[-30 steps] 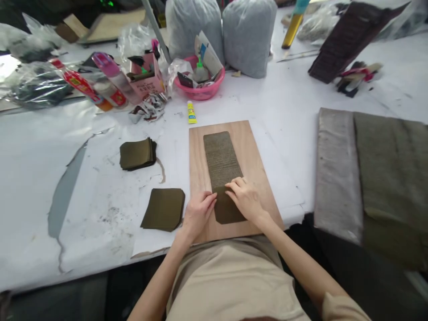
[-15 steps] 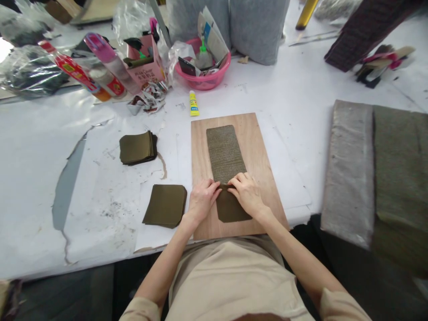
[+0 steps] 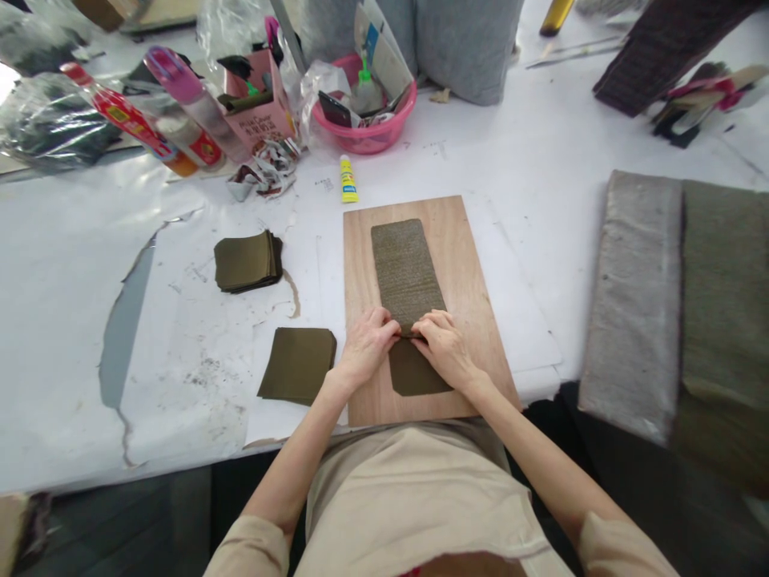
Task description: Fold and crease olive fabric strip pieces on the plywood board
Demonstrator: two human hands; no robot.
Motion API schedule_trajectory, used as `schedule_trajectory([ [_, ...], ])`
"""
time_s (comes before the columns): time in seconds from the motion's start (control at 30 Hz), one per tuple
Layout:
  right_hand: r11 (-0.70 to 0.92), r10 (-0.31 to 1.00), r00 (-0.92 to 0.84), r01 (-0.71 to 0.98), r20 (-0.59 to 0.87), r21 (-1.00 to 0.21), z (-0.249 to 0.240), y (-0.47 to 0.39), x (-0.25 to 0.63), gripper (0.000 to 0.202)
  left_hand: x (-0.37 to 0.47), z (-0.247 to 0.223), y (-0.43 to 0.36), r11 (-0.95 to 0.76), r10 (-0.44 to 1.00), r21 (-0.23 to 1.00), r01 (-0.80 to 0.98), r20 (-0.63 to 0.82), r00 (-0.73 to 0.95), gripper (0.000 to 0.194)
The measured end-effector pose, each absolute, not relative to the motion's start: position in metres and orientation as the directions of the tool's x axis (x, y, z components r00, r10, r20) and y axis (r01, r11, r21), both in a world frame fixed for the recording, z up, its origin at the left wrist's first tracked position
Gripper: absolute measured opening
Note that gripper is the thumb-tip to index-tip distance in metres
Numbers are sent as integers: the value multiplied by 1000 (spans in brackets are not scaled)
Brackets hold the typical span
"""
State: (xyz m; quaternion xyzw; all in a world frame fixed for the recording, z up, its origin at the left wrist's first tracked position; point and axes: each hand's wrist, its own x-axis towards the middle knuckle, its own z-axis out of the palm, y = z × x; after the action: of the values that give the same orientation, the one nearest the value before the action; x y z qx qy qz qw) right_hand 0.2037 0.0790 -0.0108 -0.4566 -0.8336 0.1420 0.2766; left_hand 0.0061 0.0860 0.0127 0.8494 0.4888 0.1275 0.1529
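A wooden board (image 3: 484,320) lies at the table's front edge. On it rests a long textured olive piece (image 3: 408,268), with a smooth dark olive piece (image 3: 417,373) at its near end. Where the two meet, my left hand (image 3: 369,340) pinches the seam from the left. From the right, my right hand (image 3: 443,344) pinches the same seam, its fingertips close to the left ones. The fingers partly hide the seam. Left of the board sit a stack of olive squares (image 3: 297,365) and, farther back, a second stack (image 3: 245,262).
Beyond the board lie a yellow tube (image 3: 348,180) and a pink basket (image 3: 366,143) of small items. Bottles (image 3: 129,120) and a pink box (image 3: 264,116) stand at the back left. Folded grey fabric (image 3: 634,304) is at the right. The table covering is torn at left.
Both hands have shifted slightly at the seam, the left fingertips a little to the right. The whole view has moved slightly. Both hands remain closed at the seam.
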Motion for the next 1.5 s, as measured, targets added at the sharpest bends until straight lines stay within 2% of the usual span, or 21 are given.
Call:
schedule_trajectory([
  [0.3, 379, 914, -265, 829, 309, -411, -6, 82, 263, 16, -1, 6, 90, -434, 882, 485, 759, 58, 468, 3],
  [0.37, 394, 912, -274, 793, 307, -465, -2, 83, 258, 18, -2, 5, 92, -430, 882, 503, 750, 55, 469, 3],
  [0.5, 498, 865, -421, 665, 272, -556, 1, 87, 226, 19, -3, 5, 93, -432, 880, 510, 744, 59, 471, 4],
  [0.77, 550, 835, -453, 677, 312, -490, -14, 89, 208, 19, -5, -3, 87, -444, 890, 555, 704, 186, 415, 5],
  [0.93, 549, 835, -435, 689, 336, -474, -14, 88, 209, 20, -6, -9, 82, -467, 884, 561, 684, 268, 384, 14],
  [1.23, 554, 832, -432, 670, 347, -494, -19, 87, 214, 24, -6, -12, 79, -508, 861, 515, 690, 290, 417, 17],
  [1.5, 563, 826, -446, 689, 345, -457, -21, 86, 214, 22, -11, -16, 78, -577, 816, 401, 711, 304, 491, 21],
])
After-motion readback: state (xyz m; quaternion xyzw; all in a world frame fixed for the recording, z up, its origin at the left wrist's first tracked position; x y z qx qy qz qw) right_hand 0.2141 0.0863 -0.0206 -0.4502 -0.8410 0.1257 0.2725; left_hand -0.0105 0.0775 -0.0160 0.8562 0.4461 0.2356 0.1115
